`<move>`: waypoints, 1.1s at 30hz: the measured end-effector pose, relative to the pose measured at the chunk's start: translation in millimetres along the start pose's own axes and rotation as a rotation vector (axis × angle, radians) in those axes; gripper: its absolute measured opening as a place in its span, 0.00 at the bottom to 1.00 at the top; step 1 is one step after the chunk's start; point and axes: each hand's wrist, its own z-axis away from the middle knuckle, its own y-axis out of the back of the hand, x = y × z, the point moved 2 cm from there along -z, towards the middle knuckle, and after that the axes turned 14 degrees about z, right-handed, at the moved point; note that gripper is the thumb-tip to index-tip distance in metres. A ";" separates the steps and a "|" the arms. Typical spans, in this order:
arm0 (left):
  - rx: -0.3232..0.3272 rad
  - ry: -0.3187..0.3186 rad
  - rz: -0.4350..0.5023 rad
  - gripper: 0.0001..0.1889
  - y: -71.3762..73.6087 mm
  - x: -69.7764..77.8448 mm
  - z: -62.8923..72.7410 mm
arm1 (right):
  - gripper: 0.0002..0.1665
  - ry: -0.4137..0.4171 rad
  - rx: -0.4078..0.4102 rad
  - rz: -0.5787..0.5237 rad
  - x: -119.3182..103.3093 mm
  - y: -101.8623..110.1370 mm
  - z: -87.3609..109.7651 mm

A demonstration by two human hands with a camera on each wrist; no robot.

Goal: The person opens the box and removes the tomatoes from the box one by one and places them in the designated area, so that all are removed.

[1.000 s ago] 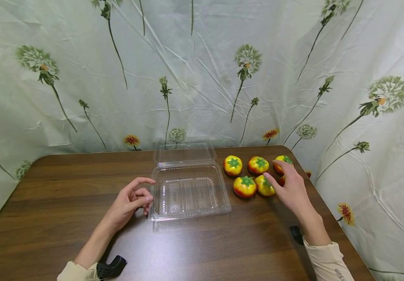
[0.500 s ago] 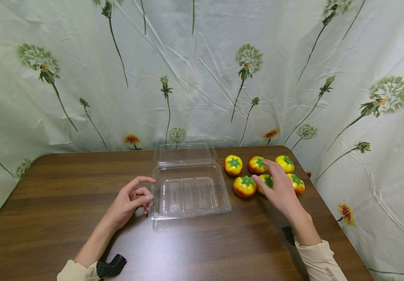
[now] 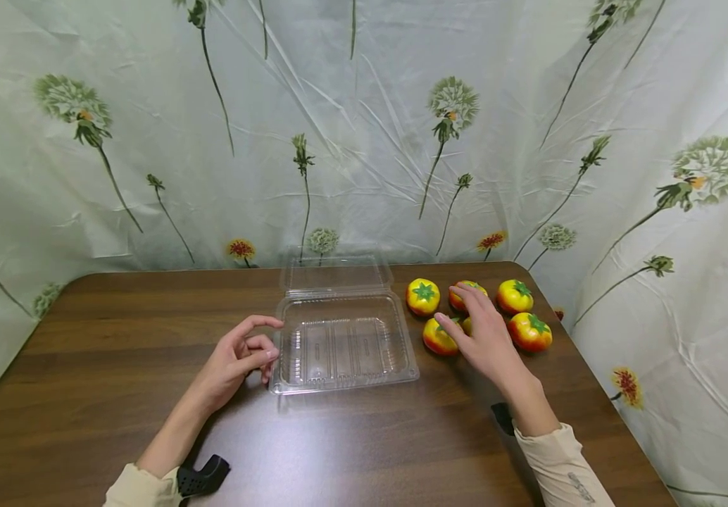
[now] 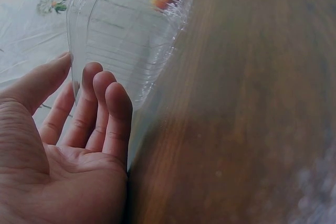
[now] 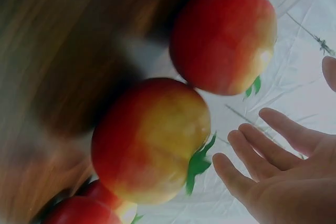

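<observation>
A clear plastic clamshell container [image 3: 345, 385] lies on the table in the head view, its lid [image 3: 336, 273] folded back. My left hand [image 3: 237, 362] is at its left side, fingers bent. In the left wrist view the thumb and fingers hold the container's rim [image 4: 73, 30] between them. My right hand [image 3: 487, 345] hovers over several red-and-yellow tomatoes with green star-shaped caps, fingers spread and nothing held. It partly hides the front-left tomato [image 3: 438, 339] and the ones behind. In the right wrist view a tomato [image 5: 149, 142] sits just off the fingertips.
Right of the hand are two more tomatoes, a front one [image 3: 530, 332] and a rear one [image 3: 515, 296]. Another tomato [image 3: 423, 296] stands near the container's right edge. A flowered curtain [image 3: 364, 141] hangs behind the brown wooden table [image 3: 148, 331].
My right hand has moved left over the tomatoes, from the right-hand ones toward the front-left one, uncovering those at the right. The left hand and container stay put.
</observation>
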 end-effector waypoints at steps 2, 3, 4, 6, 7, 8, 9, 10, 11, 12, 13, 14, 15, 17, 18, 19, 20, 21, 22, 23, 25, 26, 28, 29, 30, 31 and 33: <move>0.000 0.004 0.000 0.23 -0.6 -0.6 -0.3 | 0.38 0.005 -0.003 -0.005 -1.7 -1.0 -0.9; 0.001 0.007 0.000 0.23 -0.8 -1.1 -0.4 | 0.38 0.004 -0.008 -0.005 -2.1 -1.5 -0.8; 0.001 0.008 0.001 0.23 -0.8 -1.4 -0.4 | 0.38 0.002 -0.013 -0.003 -2.5 -1.9 -0.5; 0.003 0.011 0.004 0.23 -1.0 -1.8 -0.3 | 0.39 -0.003 -0.021 0.003 -2.5 -2.8 0.1; 0.003 0.011 0.006 0.23 -1.0 -1.8 -0.2 | 0.39 -0.003 -0.023 0.007 -2.5 -3.1 0.4; 0.002 0.008 0.007 0.23 -1.2 -1.7 -0.2 | 0.39 -0.003 -0.025 0.010 -2.5 -3.5 0.5; 0.001 0.006 0.010 0.22 -1.0 -1.8 0.0 | 0.40 -0.003 -0.027 0.013 -2.4 -3.8 0.5; -0.003 0.003 0.012 0.22 -0.9 -1.7 0.1 | 0.40 -0.003 -0.027 0.014 -2.5 -4.1 0.5; -0.007 0.000 0.014 0.22 -0.8 -1.6 0.3 | 0.41 -0.004 -0.029 0.016 -2.6 -4.4 0.5; -0.011 -0.003 0.014 0.22 -0.6 -1.6 0.4 | 0.41 -0.004 -0.030 0.019 -2.7 -4.8 0.4; -0.012 -0.003 0.015 0.22 -0.5 -1.4 0.6 | 0.42 -0.005 -0.033 0.022 -2.7 -5.1 0.4; -0.012 -0.002 0.014 0.22 -0.8 -1.0 0.7 | 0.42 -0.006 -0.037 0.025 -2.7 -5.3 0.4; -0.012 0.002 0.015 0.22 -0.9 -0.9 0.8 | 0.43 -0.004 -0.037 0.028 -2.3 -5.6 0.7; -0.014 0.001 0.017 0.22 -2.2 -0.4 0.8 | 0.43 0.001 -0.034 0.039 -1.6 -5.9 1.7; -0.017 -0.001 0.018 0.22 -2.8 -0.2 0.7 | 0.43 0.007 -0.031 0.045 -1.1 -6.0 2.0; -0.022 -0.005 0.020 0.22 -3.2 0.0 0.4 | 0.42 0.011 -0.028 0.050 -0.6 -6.1 2.3; -0.028 -0.012 0.022 0.21 -3.8 0.2 0.1 | 0.42 0.016 -0.026 0.056 -0.1 -6.3 2.6; -0.034 -0.020 0.024 0.21 -4.1 0.2 -0.2 | 0.43 0.018 -0.023 0.064 0.7 -6.7 2.7; -0.040 -0.030 0.024 0.21 -4.3 -0.1 -0.5 | 0.43 0.018 -0.023 0.073 1.3 -6.7 2.8; -0.047 -0.039 0.021 0.21 -4.1 -0.4 -0.9 | 0.43 0.016 -0.026 0.080 2.0 -6.9 2.8; -0.044 -0.045 0.016 0.22 -4.8 -1.2 -1.0 | 0.45 0.007 -0.038 0.093 3.8 -7.2 3.9; -0.040 -0.049 0.011 0.22 -5.0 -1.8 -0.7 | 0.45 0.002 -0.045 0.100 4.6 -7.3 4.6; -0.036 -0.061 0.002 0.22 -5.2 -3.1 0.0 | 0.46 -0.007 -0.057 0.111 5.8 -7.4 5.9; -0.032 -0.066 -0.002 0.22 -5.3 -3.5 0.7 | 0.47 -0.012 -0.063 0.118 6.3 -7.5 6.6; -0.025 -0.071 -0.005 0.23 -5.4 -3.9 1.5 | 0.47 -0.014 -0.065 0.126 6.7 -7.5 7.3; -0.022 -0.081 -0.011 0.23 -5.2 -4.3 2.4 | 0.48 -0.015 -0.066 0.134 6.8 -7.5 8.0; 0.003 -0.094 -0.029 0.22 -4.8 -4.3 4.8 | 0.49 -0.018 -0.069 0.149 7.4 -7.6 9.1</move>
